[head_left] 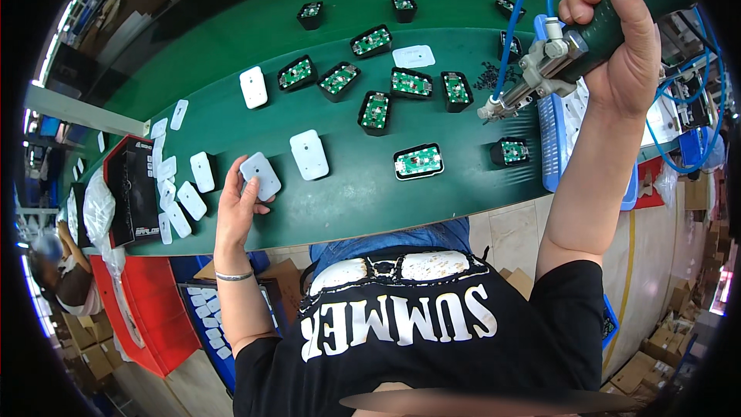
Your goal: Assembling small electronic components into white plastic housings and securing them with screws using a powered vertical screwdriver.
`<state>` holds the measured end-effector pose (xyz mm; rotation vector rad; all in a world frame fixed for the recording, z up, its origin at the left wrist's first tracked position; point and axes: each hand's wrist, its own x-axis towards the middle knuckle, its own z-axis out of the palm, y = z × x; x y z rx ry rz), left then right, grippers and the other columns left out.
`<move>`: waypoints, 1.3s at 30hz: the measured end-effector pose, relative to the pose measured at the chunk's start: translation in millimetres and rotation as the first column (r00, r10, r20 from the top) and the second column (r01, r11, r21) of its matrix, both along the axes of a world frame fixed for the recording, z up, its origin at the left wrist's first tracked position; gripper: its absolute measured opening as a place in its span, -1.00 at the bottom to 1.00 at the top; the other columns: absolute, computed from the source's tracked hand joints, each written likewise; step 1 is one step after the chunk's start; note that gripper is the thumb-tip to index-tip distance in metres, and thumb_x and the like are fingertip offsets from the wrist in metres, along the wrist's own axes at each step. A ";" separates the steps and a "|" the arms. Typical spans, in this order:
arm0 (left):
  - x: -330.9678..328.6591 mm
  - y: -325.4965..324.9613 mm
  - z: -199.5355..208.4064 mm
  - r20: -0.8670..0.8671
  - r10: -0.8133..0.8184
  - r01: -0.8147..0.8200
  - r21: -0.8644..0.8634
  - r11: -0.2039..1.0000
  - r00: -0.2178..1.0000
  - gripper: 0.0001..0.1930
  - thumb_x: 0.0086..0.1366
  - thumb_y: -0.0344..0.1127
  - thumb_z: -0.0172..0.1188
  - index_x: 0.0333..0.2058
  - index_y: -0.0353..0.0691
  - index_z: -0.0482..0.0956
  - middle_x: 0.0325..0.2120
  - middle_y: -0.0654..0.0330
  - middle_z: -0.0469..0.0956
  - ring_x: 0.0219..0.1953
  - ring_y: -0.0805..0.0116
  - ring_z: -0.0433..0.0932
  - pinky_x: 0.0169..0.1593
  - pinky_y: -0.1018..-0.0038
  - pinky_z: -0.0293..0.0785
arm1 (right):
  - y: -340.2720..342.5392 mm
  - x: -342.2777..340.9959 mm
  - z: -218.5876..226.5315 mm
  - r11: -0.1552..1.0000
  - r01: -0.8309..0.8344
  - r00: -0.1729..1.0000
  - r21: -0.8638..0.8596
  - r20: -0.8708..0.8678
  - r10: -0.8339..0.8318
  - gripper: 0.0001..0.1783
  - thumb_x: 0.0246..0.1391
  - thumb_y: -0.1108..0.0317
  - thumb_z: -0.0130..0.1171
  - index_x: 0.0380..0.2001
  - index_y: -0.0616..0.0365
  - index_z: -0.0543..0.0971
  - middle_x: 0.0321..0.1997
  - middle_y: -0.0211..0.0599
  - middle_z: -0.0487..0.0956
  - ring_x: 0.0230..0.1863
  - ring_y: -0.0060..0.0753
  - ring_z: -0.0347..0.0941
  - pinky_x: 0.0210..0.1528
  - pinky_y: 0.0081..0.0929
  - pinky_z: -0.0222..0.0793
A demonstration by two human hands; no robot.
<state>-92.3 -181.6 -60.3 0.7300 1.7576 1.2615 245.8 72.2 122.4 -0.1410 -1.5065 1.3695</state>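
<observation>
My left hand (pixel 241 199) is closed on a pale rounded plastic cover (pixel 261 176), thumb on its face, just above the table's near left side. A similar white cover (pixel 309 155) lies right of it. At the upper right, my right hand (pixel 617 38) wraps round a dark green air tool (pixel 593 45) with metal fittings and blue hoses (pixel 515 19). Its metal tip (pixel 488 113) points left over the table. Several black housings with green circuit boards (pixel 376 111) stand in the middle. One board in a light-rimmed housing (pixel 418 161) lies nearest me.
More white covers (pixel 191 200) are spread along the left, beside a black and red box (pixel 130 185). Another cover (pixel 253 87) lies farther back. Small dark screws (pixel 498 76) are heaped at the right, near a blue basket (pixel 551 139). A person (pixel 73 278) is at the far left.
</observation>
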 end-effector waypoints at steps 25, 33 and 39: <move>211.6 213.5 178.1 -0.430 -0.220 0.474 0.671 0.570 0.875 -0.20 -0.09 -0.46 0.31 0.15 -0.18 0.11 -0.16 0.18 0.34 -0.21 0.46 0.40 -0.23 0.58 0.42 | -109.1 179.6 -45.2 0.952 0.162 0.715 0.259 0.634 -0.294 -0.81 -0.06 0.37 0.14 -0.32 0.18 0.56 -0.28 -0.20 0.55 -0.26 -0.27 0.50 -0.15 -0.44 0.38; 233.0 253.7 150.4 -0.317 -0.173 0.347 0.652 0.674 0.933 -0.33 0.03 -0.44 0.22 0.14 -0.15 0.18 -0.19 0.25 0.38 -0.35 0.60 0.38 -0.38 0.73 0.29 | 74.8 478.7 -7.3 0.387 0.858 0.453 -0.337 0.143 -0.880 -0.32 0.15 0.10 -0.11 0.13 0.39 -0.03 0.03 0.06 0.30 -0.15 -0.18 0.42 -0.25 -0.42 0.40; 217.6 264.7 124.6 -0.240 -0.025 0.188 0.687 0.702 0.971 -0.37 0.13 -0.38 0.18 0.15 -0.24 0.11 -0.33 0.32 0.36 -0.46 0.65 0.26 -0.42 0.73 0.20 | 209.1 558.6 -16.5 0.511 0.579 0.541 -0.636 -0.168 -0.824 -0.21 0.16 -0.03 -0.24 0.13 0.35 -0.29 0.01 0.38 0.18 -0.14 0.05 0.40 -0.17 -0.21 0.43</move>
